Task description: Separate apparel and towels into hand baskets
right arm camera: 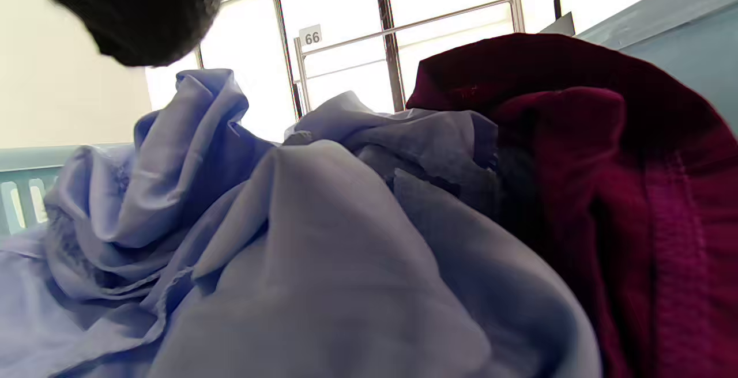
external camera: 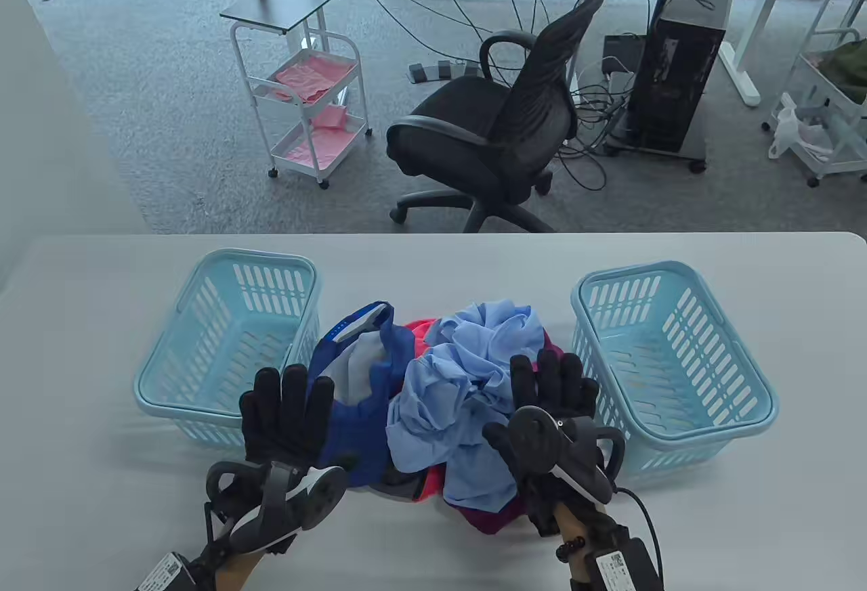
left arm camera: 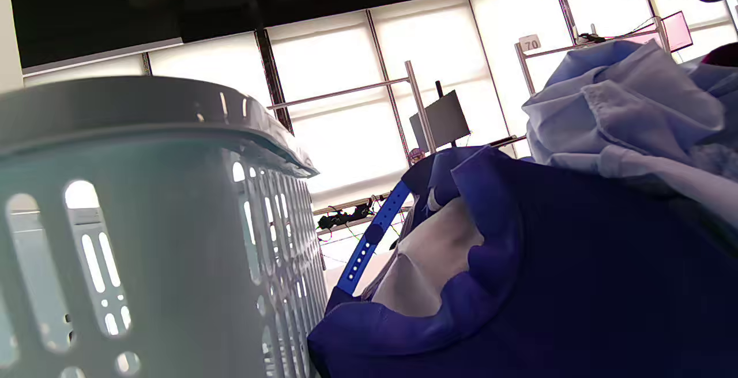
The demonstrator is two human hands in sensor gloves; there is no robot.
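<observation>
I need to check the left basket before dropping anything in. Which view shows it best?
The table view: the whole left basket shows, open top toward the camera, beside the left hand. The left wrist view shows only its slotted side wall from low down; the right wrist view shows just a sliver of it.

Black gloves (external camera: 288, 415), grey-white trackers (external camera: 284, 503).

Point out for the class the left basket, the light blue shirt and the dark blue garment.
left basket (external camera: 177, 408): table view, near rim.
light blue shirt (external camera: 467, 374): table view, crumpled middle, top of pile.
dark blue garment (external camera: 359, 415): table view, body fabric beside the left hand's fingers.
</observation>
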